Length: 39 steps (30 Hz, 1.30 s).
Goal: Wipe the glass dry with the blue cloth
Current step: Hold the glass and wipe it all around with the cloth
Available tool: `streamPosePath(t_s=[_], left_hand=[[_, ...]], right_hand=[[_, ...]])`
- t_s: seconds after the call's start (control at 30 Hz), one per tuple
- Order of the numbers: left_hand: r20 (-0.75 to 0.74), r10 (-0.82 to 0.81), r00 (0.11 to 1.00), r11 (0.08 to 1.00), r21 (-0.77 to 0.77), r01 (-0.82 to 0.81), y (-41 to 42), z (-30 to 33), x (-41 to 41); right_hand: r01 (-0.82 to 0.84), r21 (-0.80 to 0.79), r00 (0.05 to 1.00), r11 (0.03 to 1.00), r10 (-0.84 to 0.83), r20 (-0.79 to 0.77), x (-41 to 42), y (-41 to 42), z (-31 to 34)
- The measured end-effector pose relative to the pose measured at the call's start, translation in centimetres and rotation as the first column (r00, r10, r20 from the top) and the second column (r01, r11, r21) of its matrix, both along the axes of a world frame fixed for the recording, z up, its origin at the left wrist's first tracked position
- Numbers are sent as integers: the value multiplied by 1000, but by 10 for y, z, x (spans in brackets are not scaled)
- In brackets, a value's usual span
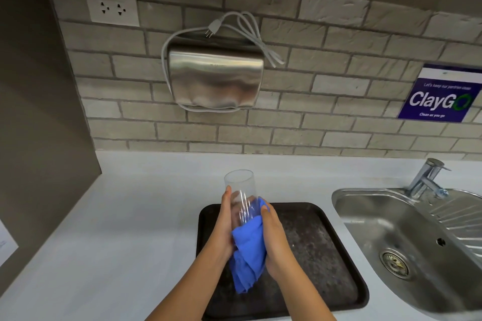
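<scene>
A tall clear glass [241, 187] is held up above the dark tray, tilted with its open rim pointing away from me. My left hand [224, 227] grips its left side with fingers around the wall. My right hand [273, 240] presses the blue cloth [247, 255] against the glass's lower right side and base. The cloth wraps under the glass and hangs down between my wrists. The glass's base is hidden by cloth and fingers.
A dark, stained tray [326, 255] lies on the white counter [125, 229] below my hands. A steel sink [407, 237] with a tap [427, 177] is on the right. A steel hand dryer [214, 78] hangs on the brick wall.
</scene>
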<state>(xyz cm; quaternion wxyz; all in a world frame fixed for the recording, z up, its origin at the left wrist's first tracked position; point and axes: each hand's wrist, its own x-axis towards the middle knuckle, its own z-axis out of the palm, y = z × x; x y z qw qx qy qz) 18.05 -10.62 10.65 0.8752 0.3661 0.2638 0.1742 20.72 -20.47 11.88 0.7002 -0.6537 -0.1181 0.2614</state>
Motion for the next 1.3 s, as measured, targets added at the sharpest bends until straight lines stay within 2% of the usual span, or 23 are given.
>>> streamPosePath(t_s=[0.13,0.27,0.37,0.47,0.5,0.6,0.73,0.8,0.93,1.0,1.07,1.2,1.3], left_hand=[[-80,14,997,982,188,1,4,3,1],[-119,36,992,960,279,-2,1,9,1],[-97,46,994,937,348,-9,1,11,-1],[-51,1,999,958,288,13,2,12,-7],[-35,-21,999,960,279,30,2,10,-7],[10,-58,998,975,215,54,-8,8,-13],[37,-95,995,990,107,91,-19,7,-19],[36,-115,993,989,100,111,-17,9,-16],[29,-136,990,986,106,132,-2,16,-12],[31,-141,990,982,133,135,1,15,-12],[70,-148,987,987,74,143,-2,11,-12],[107,-131,986,991,-13,134,-7,6,-8],[132,-75,988,996,-34,80,-3,9,-3]], right_hand=[[68,3,998,998,-68,9,2,-2,3],[102,-38,965,994,-90,246,-9,-1,-1],[150,-163,813,975,-28,582,-27,-1,-3],[120,-238,553,964,134,822,-34,4,-1],[105,-238,572,966,137,809,-30,7,2],[92,-161,802,983,23,597,-9,10,15],[1,-113,916,994,44,399,16,9,33],[14,-107,920,994,29,390,14,7,35],[110,-200,794,974,35,607,-19,4,17],[97,-183,775,978,41,631,-24,2,12],[60,-121,850,991,12,526,-15,2,22],[-4,-42,976,999,14,218,14,1,43],[-102,61,990,993,108,-89,13,-1,36]])
